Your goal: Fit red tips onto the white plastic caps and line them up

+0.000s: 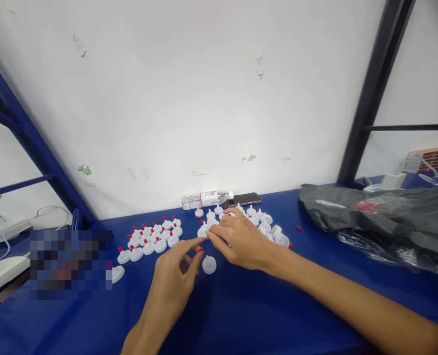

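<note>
Between the thumb and index finger of my left hand [176, 268] is a small red tip cap [201, 250]. My right hand [241, 239] reaches in from the right, its fingers bent over a loose cluster of white nozzle caps [266, 218]. Its fingertips meet at a white nozzle cap [202, 230] on the cluster's near left side, partly covered by the fingers. Just below the two hands, a single white nozzle cap [209, 265] without a red tip lies on the blue table. To the left stand rows of white nozzle caps with red tips [148, 246].
Behind the cluster, a clear water bottle [208, 198] lies beside a phone [244, 199] near the wall. A grey plastic bag [381, 217] covers the right side. A loose red tip cap [299, 228] sits between cluster and bag. A white power strip [4, 271] is at far left.
</note>
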A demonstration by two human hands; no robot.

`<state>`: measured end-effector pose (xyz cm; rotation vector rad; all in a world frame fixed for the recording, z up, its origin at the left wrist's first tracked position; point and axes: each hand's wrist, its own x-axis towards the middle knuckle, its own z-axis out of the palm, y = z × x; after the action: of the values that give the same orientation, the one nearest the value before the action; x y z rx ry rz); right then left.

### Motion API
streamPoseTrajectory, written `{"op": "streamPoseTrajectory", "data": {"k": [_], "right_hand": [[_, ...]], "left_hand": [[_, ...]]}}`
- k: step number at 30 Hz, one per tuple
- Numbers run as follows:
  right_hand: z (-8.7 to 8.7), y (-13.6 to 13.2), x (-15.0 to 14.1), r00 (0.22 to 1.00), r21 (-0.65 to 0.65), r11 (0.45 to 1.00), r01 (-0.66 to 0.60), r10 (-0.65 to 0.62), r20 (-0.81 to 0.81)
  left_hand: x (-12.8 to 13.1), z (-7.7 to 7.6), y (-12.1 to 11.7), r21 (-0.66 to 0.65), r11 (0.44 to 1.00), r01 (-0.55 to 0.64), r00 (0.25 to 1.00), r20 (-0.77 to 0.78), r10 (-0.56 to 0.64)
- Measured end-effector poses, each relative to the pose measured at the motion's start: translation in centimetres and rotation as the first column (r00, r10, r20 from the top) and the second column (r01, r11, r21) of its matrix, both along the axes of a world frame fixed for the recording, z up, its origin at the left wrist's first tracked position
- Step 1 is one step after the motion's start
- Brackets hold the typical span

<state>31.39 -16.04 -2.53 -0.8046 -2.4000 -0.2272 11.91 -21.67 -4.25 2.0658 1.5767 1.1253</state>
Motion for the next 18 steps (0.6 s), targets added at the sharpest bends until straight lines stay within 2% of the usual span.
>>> {"op": "streamPoseTrajectory", "data": {"k": [4,10,15,18], "right_hand": [[0.06,-0.08,-0.03,1.000,0.027,1.000,0.009,-0.009,0.021],[0.16,-0.19,-0.08,1.000,0.039,0.999,0.010,-0.011,0.019],[0.10,-0.20,-0.08,1.000,0.034,0.999,-0.003,0.002,0.020],[-0.02,-0.14,-0.10,1.000,0.032,0.999,-0.012,0.012,0.017]], "left_hand": [[-0.31,-0.16,0.14,0.003,0.999,0.052,0.998,-0.044,-0.052],[-0.22,-0.77,0.47,-0.010,1.000,0.003,0.985,-0.174,-0.005],[0.15,-0.90,0.50,-0.005,0.994,0.110,0.969,-0.224,-0.108],[0.14,-0.95,0.46,-0.012,0.992,0.126,0.967,-0.221,-0.126]]}}
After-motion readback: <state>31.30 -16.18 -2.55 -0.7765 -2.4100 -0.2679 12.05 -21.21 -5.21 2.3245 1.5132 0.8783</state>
